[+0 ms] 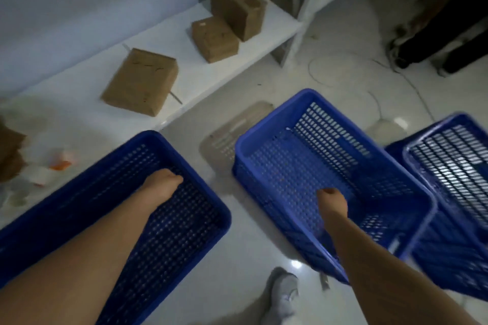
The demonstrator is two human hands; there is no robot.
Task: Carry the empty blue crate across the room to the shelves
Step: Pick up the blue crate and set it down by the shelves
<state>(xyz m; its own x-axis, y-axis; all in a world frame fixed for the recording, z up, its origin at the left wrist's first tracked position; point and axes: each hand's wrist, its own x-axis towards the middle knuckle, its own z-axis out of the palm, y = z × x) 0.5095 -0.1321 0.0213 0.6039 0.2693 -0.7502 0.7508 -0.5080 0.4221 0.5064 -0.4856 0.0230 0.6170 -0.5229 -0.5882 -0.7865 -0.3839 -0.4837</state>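
Three empty blue perforated crates stand on the pale floor. The dark left crate lies under my left hand, which hovers over its inside with fingers curled and nothing in them. My right hand is held as a loose fist over the inside of the middle crate, its forearm crossing the near rim; it grips no part of the crate. The third crate overlaps the middle one at the right edge. A low white shelf runs along the wall beyond the crates.
Brown cardboard boxes sit on the shelf. A beige perforated tray lies on the floor between the crates. A white cable loops across the floor near dark furniture. My shoe is at the bottom.
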